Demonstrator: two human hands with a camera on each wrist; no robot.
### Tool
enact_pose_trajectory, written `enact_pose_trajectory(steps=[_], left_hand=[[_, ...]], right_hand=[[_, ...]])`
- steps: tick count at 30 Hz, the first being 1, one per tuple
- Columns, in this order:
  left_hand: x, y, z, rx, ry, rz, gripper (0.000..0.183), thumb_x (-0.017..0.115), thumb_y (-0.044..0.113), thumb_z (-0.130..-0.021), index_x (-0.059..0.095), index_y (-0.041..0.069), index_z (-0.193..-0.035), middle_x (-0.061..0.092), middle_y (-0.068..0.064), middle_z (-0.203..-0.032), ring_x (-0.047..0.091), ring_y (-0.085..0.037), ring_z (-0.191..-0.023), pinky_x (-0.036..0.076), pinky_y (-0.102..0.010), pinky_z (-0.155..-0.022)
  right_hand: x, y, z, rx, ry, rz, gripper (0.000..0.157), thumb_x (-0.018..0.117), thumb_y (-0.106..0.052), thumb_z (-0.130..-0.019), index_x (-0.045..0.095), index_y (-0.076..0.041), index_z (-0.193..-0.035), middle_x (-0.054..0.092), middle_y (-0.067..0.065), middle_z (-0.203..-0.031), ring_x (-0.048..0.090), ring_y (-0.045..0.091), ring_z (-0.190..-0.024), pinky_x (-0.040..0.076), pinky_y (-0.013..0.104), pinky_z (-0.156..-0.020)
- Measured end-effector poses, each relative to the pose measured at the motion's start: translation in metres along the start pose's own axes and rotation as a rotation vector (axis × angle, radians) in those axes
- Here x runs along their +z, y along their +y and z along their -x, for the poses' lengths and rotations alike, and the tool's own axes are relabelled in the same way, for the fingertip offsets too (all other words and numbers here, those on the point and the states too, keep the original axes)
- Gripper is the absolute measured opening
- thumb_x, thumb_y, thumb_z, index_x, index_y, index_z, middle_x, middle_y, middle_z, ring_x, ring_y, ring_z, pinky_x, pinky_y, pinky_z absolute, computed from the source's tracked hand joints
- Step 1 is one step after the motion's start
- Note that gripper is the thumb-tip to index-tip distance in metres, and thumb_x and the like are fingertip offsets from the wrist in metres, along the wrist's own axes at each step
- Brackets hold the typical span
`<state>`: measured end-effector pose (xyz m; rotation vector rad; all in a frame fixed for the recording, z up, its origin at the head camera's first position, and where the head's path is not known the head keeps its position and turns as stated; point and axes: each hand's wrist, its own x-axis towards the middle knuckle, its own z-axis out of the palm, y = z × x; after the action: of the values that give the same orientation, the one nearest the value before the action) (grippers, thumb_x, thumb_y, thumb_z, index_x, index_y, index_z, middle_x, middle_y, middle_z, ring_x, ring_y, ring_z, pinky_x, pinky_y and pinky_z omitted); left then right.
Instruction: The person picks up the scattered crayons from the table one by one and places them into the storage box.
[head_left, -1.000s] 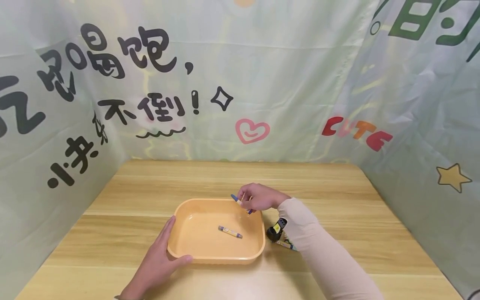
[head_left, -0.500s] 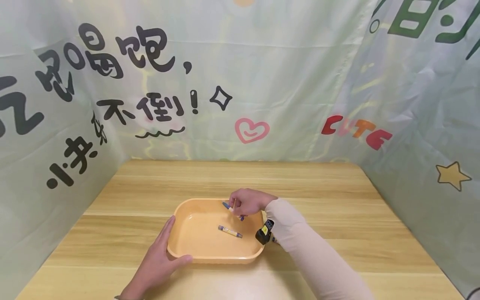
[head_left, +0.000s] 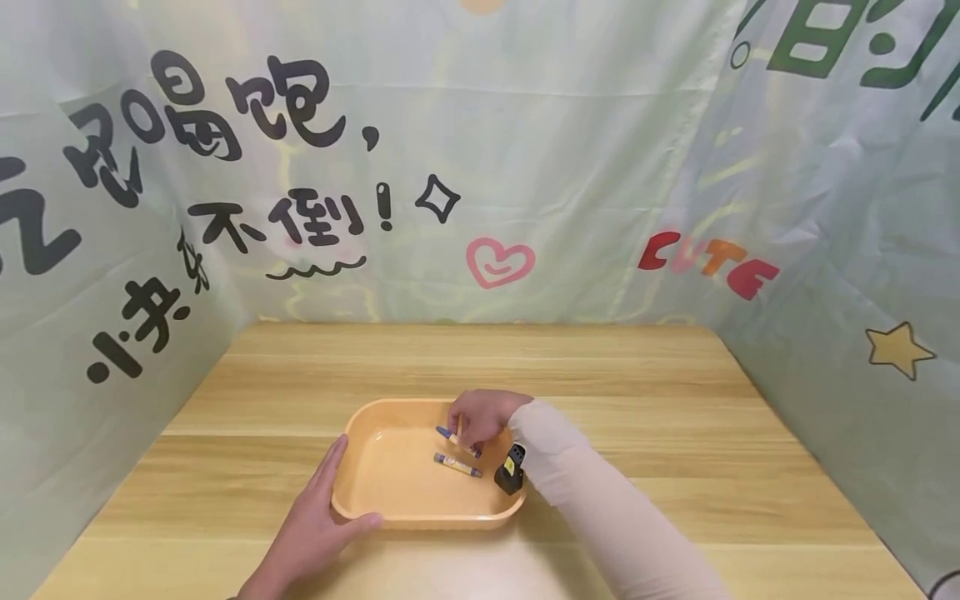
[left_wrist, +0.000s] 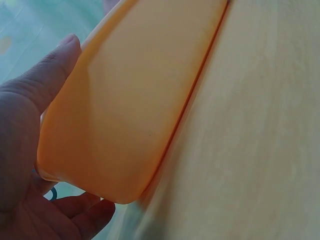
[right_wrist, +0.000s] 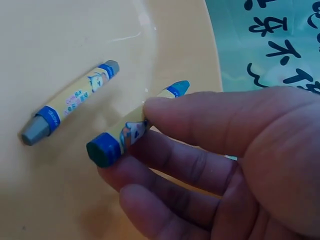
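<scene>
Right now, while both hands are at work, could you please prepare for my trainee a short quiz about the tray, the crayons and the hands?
1. True or false: the grey crayon lies inside the tray.
2. Multiple choice: what does the right hand pinch?
A. the rim of the tray
B. the blue-tipped crayon
C. the grey crayon
3. Fill in the missing word: the ____ hand holds a corner of the tray.

Key:
1. True.
2. B, the blue-tipped crayon; the grey crayon lies apart from the hand.
3. Left: the left hand has its thumb at the near rim.
</scene>
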<state>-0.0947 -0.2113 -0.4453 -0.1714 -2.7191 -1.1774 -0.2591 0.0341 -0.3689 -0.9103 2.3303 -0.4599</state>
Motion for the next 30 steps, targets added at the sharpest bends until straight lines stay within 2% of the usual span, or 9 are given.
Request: enact_pose_trajectory(steps=[7, 9, 13, 16, 30], left_hand=[[-0.003, -0.001, 0.003, 0.008, 0.003, -0.017, 0.114, 0.079, 0.049, -0.075, 0.011, 0.006, -0.156, 0.017, -0.025, -0.156, 0.027, -0.052, -0.135, 0.029, -0.07, -0.1], [-0.002, -0.001, 0.002, 0.013, 0.003, -0.015, 0.113, 0.079, 0.049, -0.076, 0.011, 0.005, -0.155, 0.017, -0.026, -0.156, 0.028, -0.052, -0.134, 0.029, -0.07, -0.1], [-0.001, -0.003, 0.001, 0.019, 0.005, -0.014, 0.113, 0.08, 0.048, -0.076, 0.013, 0.003, -0.155, 0.017, -0.025, -0.156, 0.027, -0.052, -0.134, 0.029, -0.071, -0.099], [0.001, -0.003, 0.0, 0.02, 0.006, -0.017, 0.113, 0.079, 0.049, -0.075, 0.013, 0.004, -0.155, 0.017, -0.024, -0.157, 0.027, -0.051, -0.135, 0.029, -0.071, -0.099], [0.0, 0.001, 0.0, -0.012, -0.008, -0.018, 0.114, 0.079, 0.051, -0.075, 0.013, 0.006, -0.155, 0.016, -0.021, -0.158, 0.025, -0.05, -0.137, 0.027, -0.07, -0.101]], right_hand=[[0.006, -0.005, -0.006, 0.066, -0.065, 0.016, 0.014, 0.064, 0.0, -0.088, 0.06, -0.013, -0.089, 0.059, 0.002, -0.06, 0.049, 0.01, -0.05, 0.039, 0.019, -0.048], [0.008, -0.006, -0.007, 0.098, -0.062, 0.026, 0.014, 0.064, 0.001, -0.087, 0.06, -0.013, -0.087, 0.059, 0.001, -0.062, 0.049, 0.009, -0.05, 0.039, 0.018, -0.047], [0.013, -0.009, -0.005, 0.183, -0.047, -0.017, 0.015, 0.066, 0.001, -0.086, 0.06, -0.012, -0.086, 0.057, 0.001, -0.064, 0.046, 0.009, -0.049, 0.036, 0.018, -0.045], [0.016, -0.009, -0.002, 0.217, -0.03, -0.044, 0.015, 0.067, 0.002, -0.085, 0.061, -0.012, -0.084, 0.057, 0.002, -0.066, 0.047, 0.01, -0.05, 0.035, 0.018, -0.044], [0.016, -0.01, 0.001, 0.209, 0.012, -0.06, 0.015, 0.069, -0.001, -0.084, 0.061, -0.013, -0.082, 0.056, 0.0, -0.065, 0.045, 0.008, -0.05, 0.035, 0.018, -0.044]])
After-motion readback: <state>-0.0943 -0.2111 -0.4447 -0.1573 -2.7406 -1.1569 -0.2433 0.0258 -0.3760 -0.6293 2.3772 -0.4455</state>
